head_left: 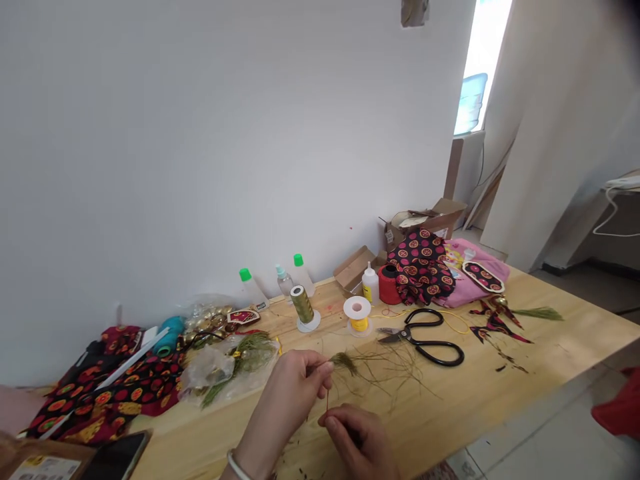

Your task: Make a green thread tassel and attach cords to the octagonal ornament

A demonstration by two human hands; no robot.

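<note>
My left hand (295,387) pinches a small bundle of green feather strands (344,362) above the wooden table (550,347). My right hand (357,437) sits just below it, fingers pinched on a thin red thread (327,402) that runs up toward the bundle. Loose green strands (390,370) lie scattered on the table right of my hands. Black scissors (425,337) lie beyond them, blades pointing left. A white spool of yellow thread (358,315) and an olive-gold thread spool (303,307) stand behind my hands.
A plastic bag of green feathers (235,363) lies at left, next to patterned red-black fabric (115,393) and a phone (117,457). Bottles (300,273), a glue bottle (371,283), a red spool (389,283), cardboard boxes (425,223) and pink cloth (465,273) line the wall. The table's right edge drops to the floor.
</note>
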